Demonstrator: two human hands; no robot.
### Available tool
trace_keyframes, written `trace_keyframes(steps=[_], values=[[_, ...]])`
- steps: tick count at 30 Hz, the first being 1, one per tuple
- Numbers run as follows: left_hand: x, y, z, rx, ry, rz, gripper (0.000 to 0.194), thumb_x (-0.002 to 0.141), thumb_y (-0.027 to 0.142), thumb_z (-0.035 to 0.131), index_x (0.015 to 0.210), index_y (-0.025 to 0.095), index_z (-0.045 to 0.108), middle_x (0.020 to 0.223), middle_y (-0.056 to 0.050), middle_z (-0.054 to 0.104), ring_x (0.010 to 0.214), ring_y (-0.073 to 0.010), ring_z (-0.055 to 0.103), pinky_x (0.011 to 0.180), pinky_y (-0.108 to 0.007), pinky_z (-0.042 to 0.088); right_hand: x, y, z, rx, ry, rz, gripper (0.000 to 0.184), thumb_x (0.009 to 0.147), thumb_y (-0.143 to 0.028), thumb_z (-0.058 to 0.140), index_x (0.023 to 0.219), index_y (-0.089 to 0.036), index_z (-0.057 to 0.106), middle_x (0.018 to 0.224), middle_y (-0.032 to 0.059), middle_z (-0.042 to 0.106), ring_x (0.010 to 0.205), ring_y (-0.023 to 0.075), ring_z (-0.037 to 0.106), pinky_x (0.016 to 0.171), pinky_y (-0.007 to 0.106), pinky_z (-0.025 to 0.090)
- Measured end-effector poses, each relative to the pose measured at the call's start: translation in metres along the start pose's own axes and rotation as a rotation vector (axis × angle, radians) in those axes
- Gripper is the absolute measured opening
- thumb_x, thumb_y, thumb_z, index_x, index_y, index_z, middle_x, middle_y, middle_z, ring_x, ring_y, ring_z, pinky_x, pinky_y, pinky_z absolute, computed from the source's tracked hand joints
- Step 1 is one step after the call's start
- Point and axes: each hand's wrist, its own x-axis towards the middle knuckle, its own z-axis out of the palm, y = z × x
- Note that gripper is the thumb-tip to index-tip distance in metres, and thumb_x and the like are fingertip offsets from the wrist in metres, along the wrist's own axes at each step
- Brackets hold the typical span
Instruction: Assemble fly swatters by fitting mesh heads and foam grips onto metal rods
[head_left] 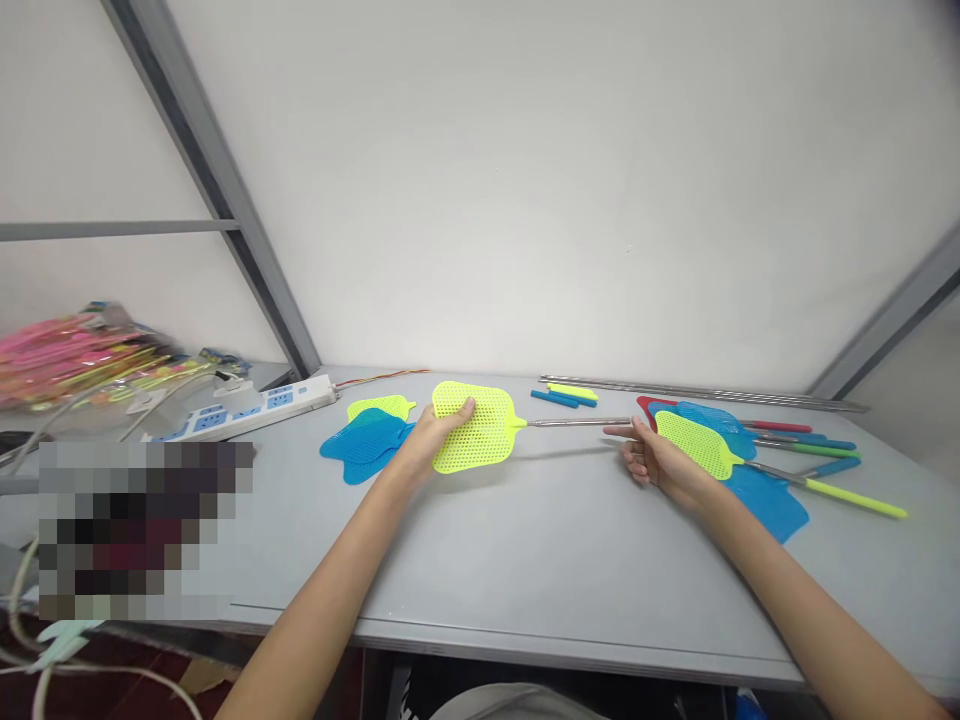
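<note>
Mid-frame, the left hand (433,440) pinches the yellow mesh head (489,432), thumb on top, its metal rod (574,423) pointing right. The right hand (660,465), partly open, is at the rod's tip; whether it grips, I cannot tell. Seemingly the rod end is being handled, which calls for a steady head
</note>
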Motion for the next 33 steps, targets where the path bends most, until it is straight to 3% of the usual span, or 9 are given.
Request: trace_keyframes(steps=[10, 15, 20, 33], values=[[0.0, 0.0, 0.0, -0.054, 0.009, -0.018, 0.036, 0.068, 0.043, 0.063, 0.091, 0.015, 0.06, 0.094, -0.009, 0.065, 0.082, -0.0228, 0.062, 0.069, -0.029, 0.05, 0.0, 0.002, 0.014, 0.076, -0.027, 0.0, 0.036, 0.08, -0.046, 0.044, 0.1, -0.019, 0.056, 0.062, 0.0001, 0.047, 0.047, 0.0108, 0.04, 0.042, 0.024, 0.036], [0.001, -0.006, 0.001, -0.073, -0.005, -0.069, 0.036, 0.067, 0.042, 0.064, 0.093, 0.017, 0.059, 0.093, -0.008, 0.065, 0.081, -0.023, 0.063, 0.069, -0.031, 0.051, 0.008, 0.007, 0.007, 0.084, 0.09, -0.063, 0.025, 0.084, -0.038, 0.043, 0.091, -0.018, 0.053, 0.066, -0.0013, 0.05, 0.049, 0.009, 0.045, 0.045, 0.023, 0.039], [0.001, -0.004, -0.002, -0.101, -0.025, -0.121, 0.032, 0.069, 0.041, 0.063, 0.089, 0.016, 0.06, 0.092, -0.009, 0.066, 0.081, -0.023, 0.063, 0.071, -0.031, 0.051, 0.023, 0.012, 0.0, 0.026, 0.195, -0.084, 0.023, 0.086, -0.032, 0.044, 0.097, -0.014, 0.053, 0.083, 0.0025, 0.056, 0.062, 0.0096, 0.053, 0.055, 0.025, 0.046], [0.001, -0.006, -0.004, -0.153, -0.067, -0.149, 0.033, 0.071, 0.041, 0.061, 0.093, 0.016, 0.059, 0.097, -0.01, 0.064, 0.084, -0.0232, 0.062, 0.071, -0.031, 0.05, 0.106, -0.01, -0.007, -0.197, 0.359, 0.011, 0.03, 0.084, -0.028, 0.048, 0.11, -0.015, 0.049, 0.108, 0.0077, 0.052, 0.089, 0.0183, 0.055, 0.073, 0.038, 0.047]])
